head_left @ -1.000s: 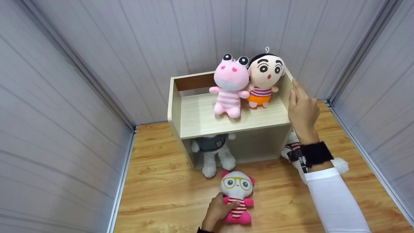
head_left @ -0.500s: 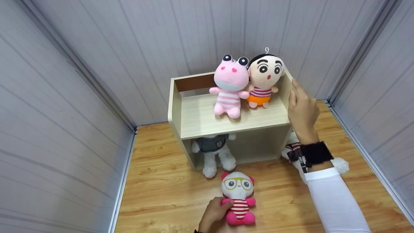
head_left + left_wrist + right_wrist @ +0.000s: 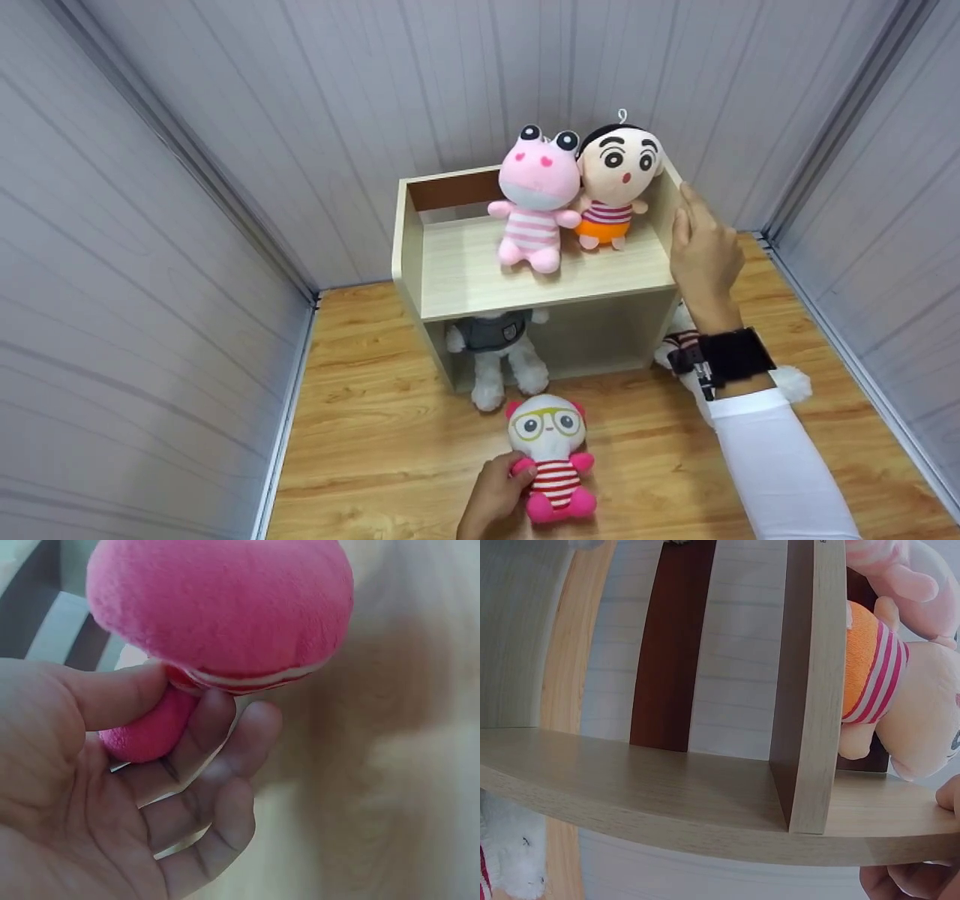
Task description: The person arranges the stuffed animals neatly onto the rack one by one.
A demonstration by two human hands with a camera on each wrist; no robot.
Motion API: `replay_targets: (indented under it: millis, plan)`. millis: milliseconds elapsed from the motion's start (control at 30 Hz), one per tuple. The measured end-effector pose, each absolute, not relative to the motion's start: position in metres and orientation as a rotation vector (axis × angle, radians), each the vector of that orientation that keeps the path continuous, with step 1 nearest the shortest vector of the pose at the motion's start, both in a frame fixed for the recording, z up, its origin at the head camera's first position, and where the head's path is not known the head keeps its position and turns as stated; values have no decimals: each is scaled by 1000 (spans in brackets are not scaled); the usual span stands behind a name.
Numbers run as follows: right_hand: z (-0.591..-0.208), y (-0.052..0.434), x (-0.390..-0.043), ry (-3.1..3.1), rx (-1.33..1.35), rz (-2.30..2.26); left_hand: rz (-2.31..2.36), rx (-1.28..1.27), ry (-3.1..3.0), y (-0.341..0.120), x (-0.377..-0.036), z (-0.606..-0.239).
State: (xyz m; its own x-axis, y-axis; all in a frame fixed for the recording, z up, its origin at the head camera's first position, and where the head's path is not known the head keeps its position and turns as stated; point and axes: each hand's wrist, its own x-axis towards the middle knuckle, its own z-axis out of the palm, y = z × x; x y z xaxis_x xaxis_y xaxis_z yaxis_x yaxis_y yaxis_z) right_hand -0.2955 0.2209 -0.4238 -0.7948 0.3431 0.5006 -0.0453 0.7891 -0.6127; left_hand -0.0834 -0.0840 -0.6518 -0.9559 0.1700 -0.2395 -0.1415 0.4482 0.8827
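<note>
My left hand [image 3: 495, 487] pinches the arm of a panda plush toy [image 3: 556, 480] with yellow glasses and a red-striped body, low in front of the shelf. In the left wrist view, thumb and fingers hold its pink arm [image 3: 146, 731] below a large pink foot [image 3: 225, 600]. My right hand [image 3: 705, 259] grips the right side panel of the small wooden shelf [image 3: 465, 281]; in the right wrist view its fingers [image 3: 915, 881] lie outside the panel and another fingertip inside. A pink frog plush [image 3: 536, 195] and a boy doll [image 3: 611, 180] in orange shorts sit on top.
A white plush in a grey shirt [image 3: 491, 334] stands in the lower compartment, its head hidden. Another white plush [image 3: 679, 337] lies right of the shelf, partly behind my wrist. Panelled walls [image 3: 150, 225] enclose the wood floor [image 3: 375, 450].
My left thumb has shifted from the panda's belly to its arm, and the panda now leans slightly left. My right hand has stayed on the shelf panel.
</note>
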Motion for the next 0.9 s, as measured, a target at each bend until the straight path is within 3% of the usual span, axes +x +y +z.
replay_targets:
  millis: [567, 900]
  plan:
    - [-425, 221, -295, -2350, -213, 832, 1853, 326, 2797, -106, -103, -545]
    - [-425, 221, -296, -2352, -205, 827, 2016, 321, 2959, -119, -125, -497]
